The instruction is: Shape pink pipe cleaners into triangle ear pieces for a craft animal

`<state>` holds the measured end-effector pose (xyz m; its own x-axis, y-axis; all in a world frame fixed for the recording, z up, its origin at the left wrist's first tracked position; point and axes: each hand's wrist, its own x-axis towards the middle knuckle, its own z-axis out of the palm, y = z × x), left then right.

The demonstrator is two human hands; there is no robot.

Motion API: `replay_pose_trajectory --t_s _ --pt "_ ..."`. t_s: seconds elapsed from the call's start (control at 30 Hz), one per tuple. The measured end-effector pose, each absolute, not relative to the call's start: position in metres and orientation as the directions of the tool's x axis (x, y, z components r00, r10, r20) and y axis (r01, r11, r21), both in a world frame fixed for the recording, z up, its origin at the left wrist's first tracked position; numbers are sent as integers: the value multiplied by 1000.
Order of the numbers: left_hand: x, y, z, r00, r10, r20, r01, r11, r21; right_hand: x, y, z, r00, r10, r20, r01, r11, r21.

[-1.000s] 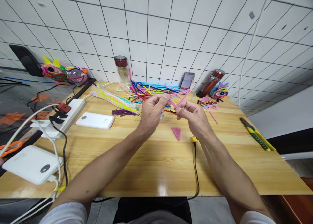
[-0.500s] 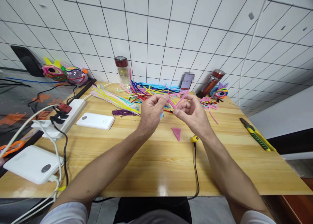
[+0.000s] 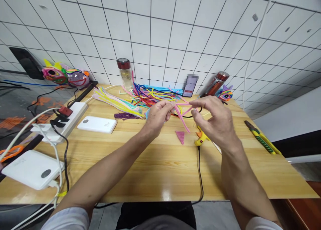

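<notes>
Pink fuzzy stems, bent at angles, stretch between both hands above the table. My left hand is closed in a pinch on their left end. My right hand has its thumb and index finger at the right part of the stems, with a small gap between the tips; whether it grips them is unclear. Below the stems a flat pink wound triangle lies on the wood. Beside my right hand is a yellow glue gun, partly covered by that hand.
Behind the hands lies a pile of coloured stems, with a glass bottle, a phone and a red flask. Left are a white power bank and a power strip. Pliers lie right.
My right hand has moved right and turned, with its fingers now higher. The pink stems have changed from a closed triangular shape to one with a loose end hanging down. More of the glue gun shows.
</notes>
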<state>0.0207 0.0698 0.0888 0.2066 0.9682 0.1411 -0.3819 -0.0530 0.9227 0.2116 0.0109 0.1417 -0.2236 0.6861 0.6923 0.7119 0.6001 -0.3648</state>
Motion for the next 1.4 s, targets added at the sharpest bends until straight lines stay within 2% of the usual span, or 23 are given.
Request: replay_pose_trajectory --t_s 0.07,0.1,0.2,0.33,0.7,1.13,1.4 --pt "22 67 90 250 961 117 -372 -16 928 212 15 138 -361 604 711 712 671 -208" --pt "22 66 91 272 956 106 -366 1 930 212 17 136 -423 588 689 694 699 -170" --pt "22 63 93 312 946 85 -345 29 938 212 19 132 -526 592 611 653 741 -156" --pt "23 63 92 328 942 74 -331 41 943 210 18 132 -548 596 587 624 758 -188" --pt "24 61 93 402 909 107 -262 2 965 205 14 138 -348 763 544 597 628 -498" --pt "24 61 91 414 901 128 -294 -1 956 200 21 129 -140 764 629 602 571 -559" --pt "29 57 87 372 896 241 -426 -65 903 195 26 118 66 831 552 424 477 -770"
